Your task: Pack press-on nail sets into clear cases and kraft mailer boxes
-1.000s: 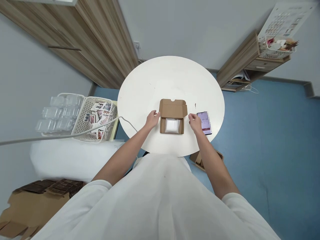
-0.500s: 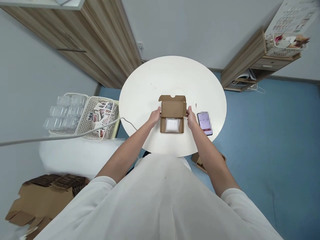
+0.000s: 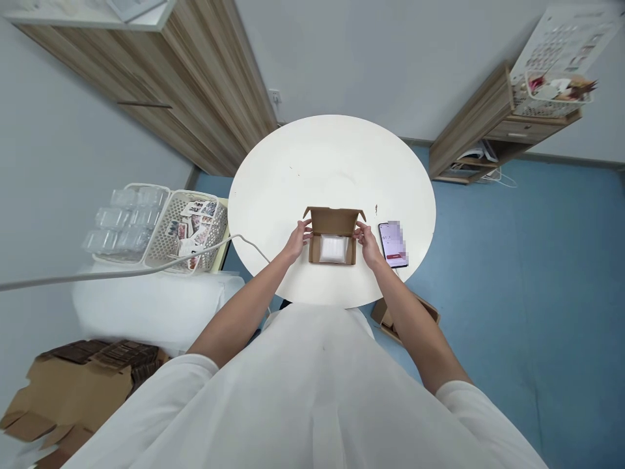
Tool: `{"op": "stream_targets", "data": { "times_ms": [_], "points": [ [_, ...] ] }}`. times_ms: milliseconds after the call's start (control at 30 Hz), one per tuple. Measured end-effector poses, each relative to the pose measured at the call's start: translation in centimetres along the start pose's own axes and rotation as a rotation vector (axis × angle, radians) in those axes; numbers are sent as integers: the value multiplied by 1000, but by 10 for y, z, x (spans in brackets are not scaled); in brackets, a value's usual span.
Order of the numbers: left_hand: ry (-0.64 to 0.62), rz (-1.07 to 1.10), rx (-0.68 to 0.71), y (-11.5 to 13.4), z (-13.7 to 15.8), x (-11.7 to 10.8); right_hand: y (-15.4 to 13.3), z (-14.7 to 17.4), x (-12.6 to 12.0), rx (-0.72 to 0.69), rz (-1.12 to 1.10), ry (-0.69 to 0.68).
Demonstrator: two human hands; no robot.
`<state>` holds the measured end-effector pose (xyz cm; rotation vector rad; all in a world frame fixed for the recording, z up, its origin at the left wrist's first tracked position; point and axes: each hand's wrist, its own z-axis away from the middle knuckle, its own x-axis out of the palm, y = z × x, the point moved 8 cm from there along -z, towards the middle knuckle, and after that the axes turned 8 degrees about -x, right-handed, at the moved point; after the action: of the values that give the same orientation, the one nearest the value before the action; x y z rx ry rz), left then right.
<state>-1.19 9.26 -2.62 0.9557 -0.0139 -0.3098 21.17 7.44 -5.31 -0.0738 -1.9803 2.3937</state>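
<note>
A small brown cardboard box (image 3: 334,221) sits on the white oval table in front of me, its lid standing up and tilted forward over the base. Inside the base lies a white packet (image 3: 334,249) in clear or bubble-like wrapping. My left hand (image 3: 296,240) is at the box's left side, fingers gripping near the lid's hinge. On the opposite side my right hand (image 3: 367,242) holds the lid's right edge with its fingertips. A phone (image 3: 392,243) with a lit screen lies on the table just right of my right hand.
White baskets with clear plastic cases (image 3: 127,218) and printed cards (image 3: 198,225) stand at the left. A white cable (image 3: 215,247) crosses to the table. Flattened cardboard (image 3: 73,391) is at lower left; an open carton (image 3: 424,306) sits below the table's right edge.
The lid has swung up and towards me, from lying tilted back to standing over the packet. Both hands have followed it, and the view has shifted slightly.
</note>
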Motion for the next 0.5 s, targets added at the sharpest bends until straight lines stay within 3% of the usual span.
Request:
{"op": "stream_targets", "data": {
  "times_ms": [233,500],
  "points": [
    [-13,12,19,-4,4,-2,0,14,0,16,-2,-79],
    [-101,62,-104,-7,15,-1,-14,34,-2,223,-102,-102]
  ]
}}
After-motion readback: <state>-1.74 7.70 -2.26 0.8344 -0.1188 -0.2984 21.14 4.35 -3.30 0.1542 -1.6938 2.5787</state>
